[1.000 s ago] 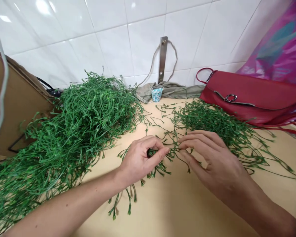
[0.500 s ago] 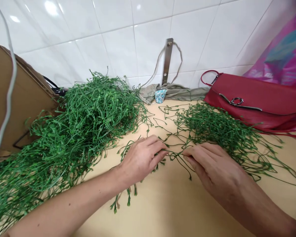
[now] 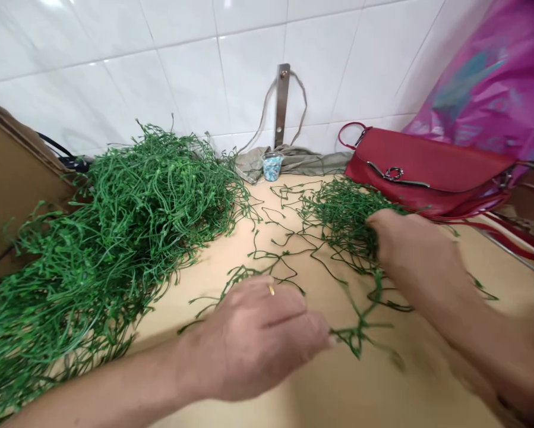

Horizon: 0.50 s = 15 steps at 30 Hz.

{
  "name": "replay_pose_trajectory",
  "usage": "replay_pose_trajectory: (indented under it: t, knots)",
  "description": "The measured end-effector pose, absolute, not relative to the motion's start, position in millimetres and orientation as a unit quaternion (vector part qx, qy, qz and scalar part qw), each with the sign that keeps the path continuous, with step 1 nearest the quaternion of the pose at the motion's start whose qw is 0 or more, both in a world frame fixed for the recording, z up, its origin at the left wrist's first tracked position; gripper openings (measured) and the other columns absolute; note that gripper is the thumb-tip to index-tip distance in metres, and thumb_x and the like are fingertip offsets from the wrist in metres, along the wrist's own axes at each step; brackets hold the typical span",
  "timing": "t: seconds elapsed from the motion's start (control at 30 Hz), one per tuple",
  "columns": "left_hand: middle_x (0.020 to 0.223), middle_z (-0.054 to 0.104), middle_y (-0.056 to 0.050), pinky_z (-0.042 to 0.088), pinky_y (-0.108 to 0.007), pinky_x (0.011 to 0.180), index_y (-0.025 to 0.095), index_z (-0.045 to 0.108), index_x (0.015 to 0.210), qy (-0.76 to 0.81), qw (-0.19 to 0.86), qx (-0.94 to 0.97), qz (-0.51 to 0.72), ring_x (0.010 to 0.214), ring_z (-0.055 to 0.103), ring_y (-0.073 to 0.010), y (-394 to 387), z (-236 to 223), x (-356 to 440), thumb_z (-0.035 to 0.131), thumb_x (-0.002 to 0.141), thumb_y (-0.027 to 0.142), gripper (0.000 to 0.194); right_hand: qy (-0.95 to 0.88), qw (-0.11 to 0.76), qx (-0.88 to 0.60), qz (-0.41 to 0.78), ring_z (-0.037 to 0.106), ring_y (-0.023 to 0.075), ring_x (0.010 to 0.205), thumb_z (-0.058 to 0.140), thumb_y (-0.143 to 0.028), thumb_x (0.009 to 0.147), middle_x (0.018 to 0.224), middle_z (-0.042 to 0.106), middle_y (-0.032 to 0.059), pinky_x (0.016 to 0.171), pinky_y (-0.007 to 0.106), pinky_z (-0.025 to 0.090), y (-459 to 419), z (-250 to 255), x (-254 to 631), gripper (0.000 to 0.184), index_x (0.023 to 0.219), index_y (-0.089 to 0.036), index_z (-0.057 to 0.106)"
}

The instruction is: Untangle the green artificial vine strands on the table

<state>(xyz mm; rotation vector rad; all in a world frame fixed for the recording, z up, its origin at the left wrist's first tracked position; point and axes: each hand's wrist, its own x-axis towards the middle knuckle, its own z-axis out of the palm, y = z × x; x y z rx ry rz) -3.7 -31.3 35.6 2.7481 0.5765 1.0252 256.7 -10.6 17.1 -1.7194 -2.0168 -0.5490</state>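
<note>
Two hands work over one tan tabletop [image 3: 329, 392]: the left hand [image 3: 262, 339], wearing one ring [image 3: 271, 290], has its fingers drawn narrow, pinching a green sprig [image 3: 359, 331] that spreads out past the fingertips. The right hand [image 3: 413, 249] is at the near right side of the smaller heap [image 3: 338, 214]; blur and angle hide its fingertips, so I cannot tell whether they hold anything. Green stems form two main heaps, the larger heap [image 3: 155, 196] on the left, with loose strands scattered between them. Along the back stand one cup [image 3: 272, 166], one cloth [image 3: 324, 163] and one metal bracket [image 3: 282, 104]. A cardboard box [image 3: 17, 184] borders the left, one red handbag [image 3: 427, 160] and one purple bag [image 3: 484, 83] the far right. Room for moving lies between the forearms, toward the near side; farther back, the heaps narrow it to a strand-strewn lane.
</note>
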Motion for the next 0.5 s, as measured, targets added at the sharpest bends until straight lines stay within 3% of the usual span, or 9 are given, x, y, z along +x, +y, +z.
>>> replay_pose_trajectory:
  t: [0.07, 0.17, 0.23, 0.3, 0.4, 0.5]
  knots:
    - [0.065, 0.058, 0.003, 0.039, -0.024, 0.057, 0.017, 0.065, 0.087, 0.235, 0.119, 0.895, 0.36, 0.059, 0.05, -0.0103, -30, 35, -5, 0.047, 0.105, 0.022, 0.025, -0.701, 0.238, -0.643, -0.197, 0.054, 0.0266, 0.066, 0.041, -0.025, 0.101, 0.068, 0.058, 0.0088, 0.059, 0.038, 0.04, -6, 22, 269, 0.026, 0.095, -0.021, 0.065]
    - [0.071, 0.063, 0.001, 0.044, -0.022, 0.063, 0.017, 0.063, 0.082, 0.38, 0.252, 0.816, 0.356, 0.067, 0.058, -0.0103, -15, 28, -5, 0.048, 0.104, 0.027, 0.029, -0.683, 0.289, -0.646, -0.181, 0.065, 0.0376, 0.094, 0.027, -0.027, 0.104, 0.097, 0.069, 0.0194, 0.081, 0.055, 0.051, -6, 28, 268, 0.045, 0.122, -0.015, 0.066]
    - [0.076, 0.066, 0.001, 0.046, -0.022, 0.069, 0.017, 0.065, 0.083, 0.423, 0.301, 0.771, 0.369, 0.073, 0.061, -0.0113, -5, 22, -5, 0.05, 0.104, 0.031, 0.029, -0.675, 0.304, -0.649, -0.175, 0.059, 0.0492, 0.119, 0.019, -0.028, 0.105, 0.126, 0.063, 0.0255, 0.094, 0.07, 0.046, -9, 32, 260, 0.055, 0.137, -0.012, 0.06]
    - [0.078, 0.068, 0.001, 0.046, -0.023, 0.071, 0.017, 0.066, 0.084, 0.427, 0.326, 0.756, 0.375, 0.074, 0.061, -0.0116, 0, 17, -5, 0.053, 0.102, 0.032, 0.027, -0.673, 0.326, -0.64, -0.178, 0.046, 0.0569, 0.134, 0.019, -0.031, 0.105, 0.148, 0.051, 0.0237, 0.101, 0.078, 0.038, -14, 34, 253, 0.056, 0.146, -0.016, 0.055]
    - [0.075, 0.066, 0.001, 0.044, -0.023, 0.069, 0.017, 0.067, 0.082, 0.423, 0.33, 0.761, 0.366, 0.072, 0.059, -0.0116, 0, 14, -4, 0.057, 0.099, 0.032, 0.024, -0.709, 0.367, -0.579, -0.165, 0.048, 0.0469, 0.138, 0.032, -0.027, 0.105, 0.15, 0.053, 0.0156, 0.109, 0.072, 0.039, -22, 34, 243, 0.047, 0.148, -0.028, 0.052]
    - [0.072, 0.063, 0.001, 0.043, -0.023, 0.066, 0.017, 0.066, 0.08, 0.431, 0.314, 0.768, 0.356, 0.07, 0.057, -0.0114, -1, 12, -1, 0.062, 0.096, 0.032, 0.022, -0.763, 0.404, -0.485, -0.136, 0.062, 0.0322, 0.123, 0.05, -0.02, 0.101, 0.128, 0.068, 0.0152, 0.108, 0.053, 0.049, -27, 27, 230, 0.035, 0.133, -0.023, 0.062]
